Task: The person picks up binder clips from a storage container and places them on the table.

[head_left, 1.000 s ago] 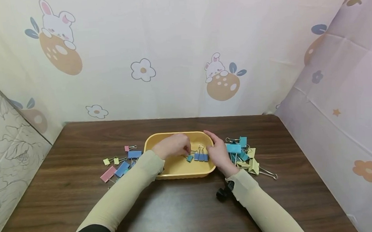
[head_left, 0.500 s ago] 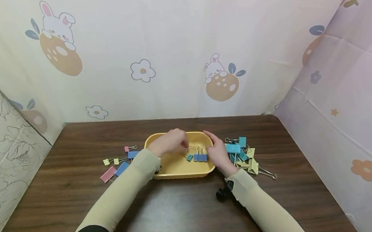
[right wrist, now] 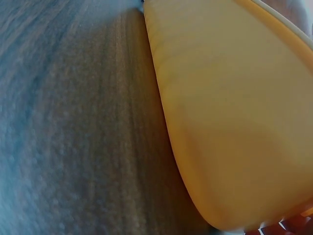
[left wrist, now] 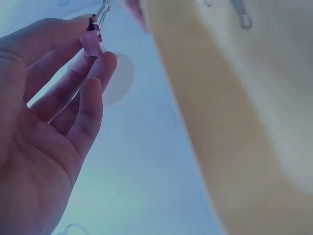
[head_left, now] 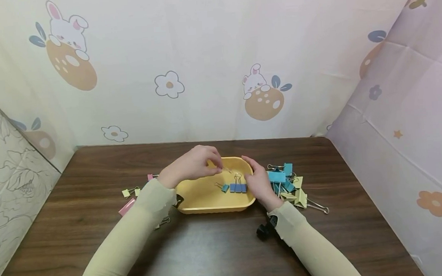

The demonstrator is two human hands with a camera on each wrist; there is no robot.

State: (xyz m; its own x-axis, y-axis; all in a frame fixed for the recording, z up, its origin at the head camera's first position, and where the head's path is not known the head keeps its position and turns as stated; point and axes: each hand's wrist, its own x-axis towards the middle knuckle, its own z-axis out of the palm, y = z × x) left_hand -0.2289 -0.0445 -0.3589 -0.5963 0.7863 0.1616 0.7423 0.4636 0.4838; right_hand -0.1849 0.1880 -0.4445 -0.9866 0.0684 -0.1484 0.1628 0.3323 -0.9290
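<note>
My left hand (head_left: 192, 167) is raised over the back left of the yellow tray (head_left: 214, 209). Its thumb and fingertips pinch a small pink binder clip (left wrist: 91, 44), whose wire handles point away from the palm. At the tray's right end my right hand (head_left: 262, 185) grips the rim, thumb toward the inside. A small teal binder clip (head_left: 225, 188) and blue binder clips (head_left: 238, 188) lie in the tray near that hand. In the right wrist view the tray's outer wall (right wrist: 234, 107) fills the right side, and the fingers are mostly hidden.
A pile of teal and yellow binder clips (head_left: 288, 182) lies right of the tray. Left of it, a pink binder clip (head_left: 126, 207) and yellow binder clips (head_left: 126, 193) are partly covered by the left sleeve. A patterned curtain (head_left: 204, 109) hangs behind the table (head_left: 220, 248).
My left hand has risen from inside the tray and shifted left and back, bringing the small pink binder clip up. My right hand stays on the tray's right end.
</note>
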